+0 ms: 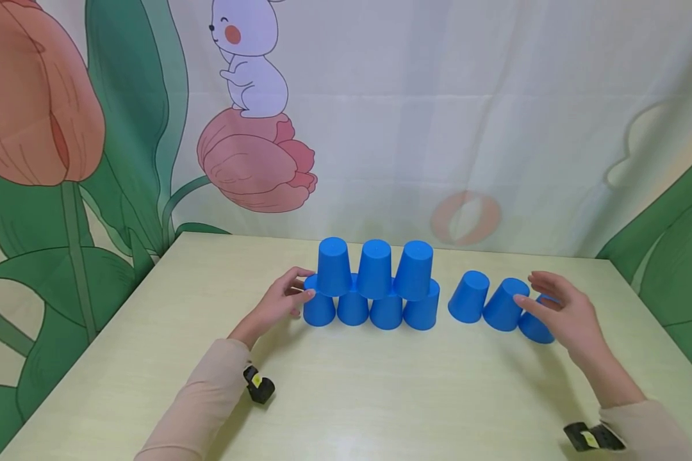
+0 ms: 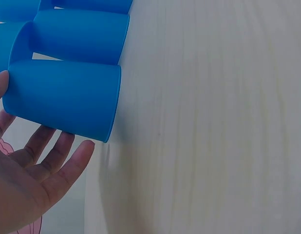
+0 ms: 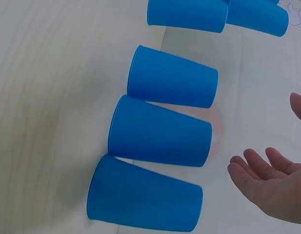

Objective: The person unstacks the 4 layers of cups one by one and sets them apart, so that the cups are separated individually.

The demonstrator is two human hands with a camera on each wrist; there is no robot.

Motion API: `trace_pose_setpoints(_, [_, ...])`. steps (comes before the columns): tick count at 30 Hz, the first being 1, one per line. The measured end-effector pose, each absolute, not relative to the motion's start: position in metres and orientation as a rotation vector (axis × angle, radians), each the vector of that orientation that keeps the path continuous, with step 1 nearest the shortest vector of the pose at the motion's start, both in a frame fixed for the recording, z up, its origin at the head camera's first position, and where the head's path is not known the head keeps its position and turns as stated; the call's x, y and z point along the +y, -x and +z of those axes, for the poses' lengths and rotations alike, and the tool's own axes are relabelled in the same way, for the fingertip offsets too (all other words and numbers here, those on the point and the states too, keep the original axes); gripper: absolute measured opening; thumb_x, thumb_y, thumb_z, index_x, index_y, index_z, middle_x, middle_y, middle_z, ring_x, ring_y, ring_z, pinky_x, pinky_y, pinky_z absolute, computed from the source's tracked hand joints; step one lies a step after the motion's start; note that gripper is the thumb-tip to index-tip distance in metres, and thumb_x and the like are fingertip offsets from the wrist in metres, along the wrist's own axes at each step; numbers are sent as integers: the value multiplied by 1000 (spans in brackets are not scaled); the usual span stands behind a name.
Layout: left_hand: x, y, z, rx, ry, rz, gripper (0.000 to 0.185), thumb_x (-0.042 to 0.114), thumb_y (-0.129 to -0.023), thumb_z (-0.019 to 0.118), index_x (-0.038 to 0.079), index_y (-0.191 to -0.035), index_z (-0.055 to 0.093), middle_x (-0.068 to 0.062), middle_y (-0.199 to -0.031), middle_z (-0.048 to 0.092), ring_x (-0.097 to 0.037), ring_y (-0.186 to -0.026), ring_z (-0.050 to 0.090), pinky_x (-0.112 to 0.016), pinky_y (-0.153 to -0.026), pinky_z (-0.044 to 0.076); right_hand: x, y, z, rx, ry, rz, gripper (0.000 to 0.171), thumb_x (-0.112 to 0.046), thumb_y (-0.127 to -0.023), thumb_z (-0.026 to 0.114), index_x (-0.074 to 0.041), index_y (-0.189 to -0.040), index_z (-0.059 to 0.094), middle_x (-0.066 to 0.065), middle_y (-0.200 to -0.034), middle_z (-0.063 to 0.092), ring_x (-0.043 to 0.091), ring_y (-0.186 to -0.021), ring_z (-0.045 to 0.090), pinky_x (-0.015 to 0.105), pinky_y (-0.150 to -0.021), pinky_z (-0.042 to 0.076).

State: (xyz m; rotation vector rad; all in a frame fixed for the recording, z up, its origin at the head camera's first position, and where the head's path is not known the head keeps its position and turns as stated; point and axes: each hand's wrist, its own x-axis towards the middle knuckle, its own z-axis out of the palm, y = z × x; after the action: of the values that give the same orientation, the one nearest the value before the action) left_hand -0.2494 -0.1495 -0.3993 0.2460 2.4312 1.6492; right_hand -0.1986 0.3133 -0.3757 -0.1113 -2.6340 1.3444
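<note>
Upside-down blue cups stand in two tiers, with several in the bottom row and three upper cups [image 1: 375,269] resting across them. My left hand [image 1: 278,299] is at the left end, thumb and fingers spread about the leftmost bottom cup [image 2: 63,97]. In the left wrist view, its fingertips [image 2: 84,151] lie right along that cup's side, the thumb at its narrow end. To the right stand three more upturned cups: a left one [image 1: 469,296], a middle one [image 1: 504,305] and a right one [image 3: 145,197]. Over the right one hovers my right hand [image 1: 565,314], holding nothing, its fingers loosely bent.
A pale wood-grain table [image 1: 369,390] carries all the cups. Behind its back edge hangs a printed curtain [image 1: 392,128] with a rabbit and tulips. Black wrist cameras sit on the left [image 1: 259,385] and right [image 1: 593,438] sleeves.
</note>
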Motion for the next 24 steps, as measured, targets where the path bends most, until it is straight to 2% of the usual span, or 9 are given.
trace_pose_setpoints(1, [-149,249,-399,2432,-246,1649,43,25,-91,55,15,-130,42,-16,-123,50,-34,-110,49,-43,-77,50,312,199,-377,-2632,99,1346,67,-39,-84,63,-11,-139,35,17,-136,41,31,-124,38,36,-96,39])
trace_pose_setpoints(3, [-149,249,-399,2433,-245,1649,43,26,-91,55,15,-130,43,-16,-123,50,-33,-110,49,-43,-77,50,308,200,-374,-2657,53,1351,71,-40,-84,62,-9,-140,32,21,-138,37,38,-125,35,49,-98,34])
trace_pose_setpoints(5, [-149,249,-399,2433,-243,1650,43,26,-91,56,15,-130,43,-15,-123,50,-33,-110,50,-43,-77,50,307,205,-382,-2643,67,1322,69,-42,-83,63,-14,-139,35,15,-136,41,30,-124,39,35,-97,39])
trace_pose_setpoints(7, [-149,249,-399,2434,-243,1650,43,26,-91,56,15,-130,43,-16,-123,50,-33,-110,49,-43,-77,50,311,214,-393,-2669,46,1295,70,-44,-83,62,-17,-140,34,12,-138,41,29,-124,39,35,-97,39])
trace_pose_setpoints(10, [-149,249,-399,2432,-241,1648,43,25,-91,55,15,-130,43,-16,-123,50,-33,-110,49,-43,-77,50,318,229,-415,-2637,-1,1301,66,-45,-82,62,-23,-139,36,3,-135,44,20,-122,43,23,-93,41])
trace_pose_setpoints(12, [-149,249,-398,2431,-240,1647,43,25,-91,55,15,-130,42,-16,-123,49,-33,-110,49,-43,-77,50,324,243,-432,-2636,-37,1281,67,-48,-81,62,-28,-138,35,-1,-135,45,20,-121,44,33,-94,42])
trace_pose_setpoints(13, [-149,249,-398,2430,-239,1647,43,25,-91,55,15,-130,42,-16,-123,49,-33,-110,49,-43,-77,50,326,249,-441,-2634,-42,1231,66,-51,-80,62,-33,-137,35,-5,-133,46,17,-119,45,31,-91,44])
trace_pose_setpoints(16, [-149,249,-398,2432,-242,1649,42,25,-91,55,15,-130,43,-16,-123,50,-34,-110,49,-43,-77,50,323,261,-454,-2645,-30,1161,67,-54,-77,63,-39,-136,35,-9,-132,47,16,-118,47,39,-89,45])
trace_pose_setpoints(24, [-149,249,-399,2435,-253,1648,41,25,-91,55,15,-130,43,-16,-121,50,-33,-109,50,-42,-76,50,243,202,-354,-2692,-185,1376,71,-39,-85,62,-4,-139,33,23,-135,41,40,-122,38,53,-95,35])
